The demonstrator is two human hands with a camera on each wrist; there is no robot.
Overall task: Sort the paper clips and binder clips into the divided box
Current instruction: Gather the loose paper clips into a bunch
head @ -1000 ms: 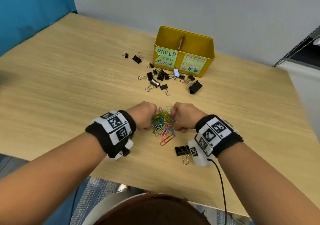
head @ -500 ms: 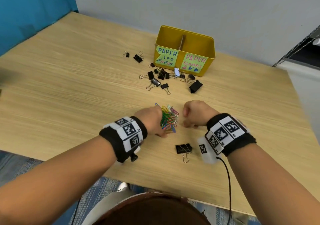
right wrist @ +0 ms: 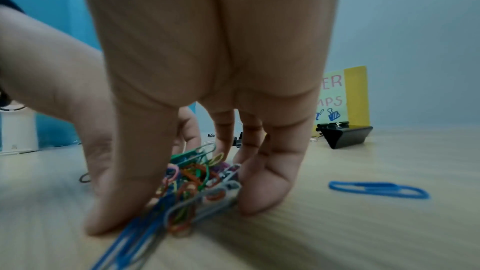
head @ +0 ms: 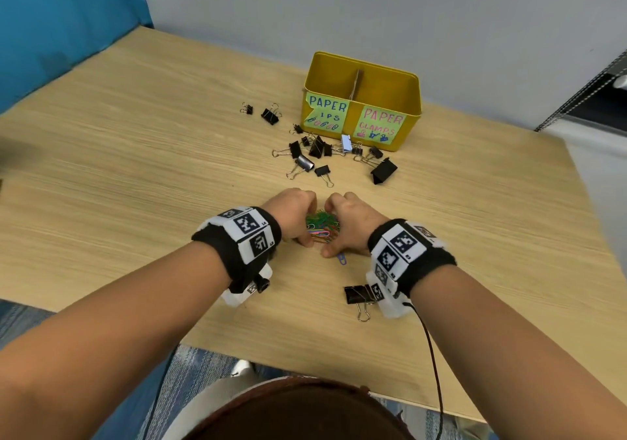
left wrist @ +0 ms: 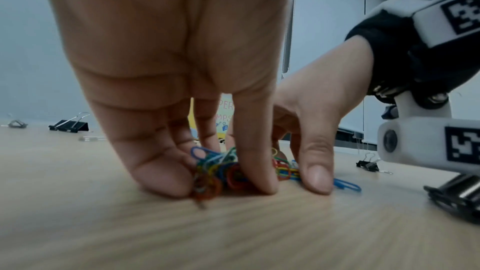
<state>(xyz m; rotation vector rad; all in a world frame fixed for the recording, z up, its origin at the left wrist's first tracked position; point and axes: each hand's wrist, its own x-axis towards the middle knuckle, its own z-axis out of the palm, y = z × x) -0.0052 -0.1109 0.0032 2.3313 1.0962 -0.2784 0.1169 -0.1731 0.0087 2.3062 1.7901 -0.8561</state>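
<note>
Fingers [left wrist: 166, 174] of the left hand [head: 294, 216] are curled down onto the desk [head: 135, 182] and are closed around one side of a heap of coloured paper clips [head: 320, 226]. The other side of the heap is gripped by the right hand [head: 351, 227], whose fingers [right wrist: 270, 184] and thumb are likewise bent with their tips on the wood. The heap is thus held between both hands, close to the near edge of the desk and well short of the box. One blue paper clip [head: 342, 259] is seen lying flat just outside the right thumb, apart from the heap.

A yellow divided box [head: 362, 100] is set at the far side of the desk, against the grey wall. Two handwritten labels are carried on its front: a green one on the left compartment and a pale one reading "PAPER CLAMPS" on the right. What lies inside the compartments cannot be told.

Black binder clips [head: 317, 154] are scattered on the desk just in front of the box, with a larger one [head: 384, 171] on their right. Two more [head: 263, 112] are placed to the left of the box. A further binder clip [head: 356, 295] lies beside the right wrist, partly hidden by the wrist camera.
</note>
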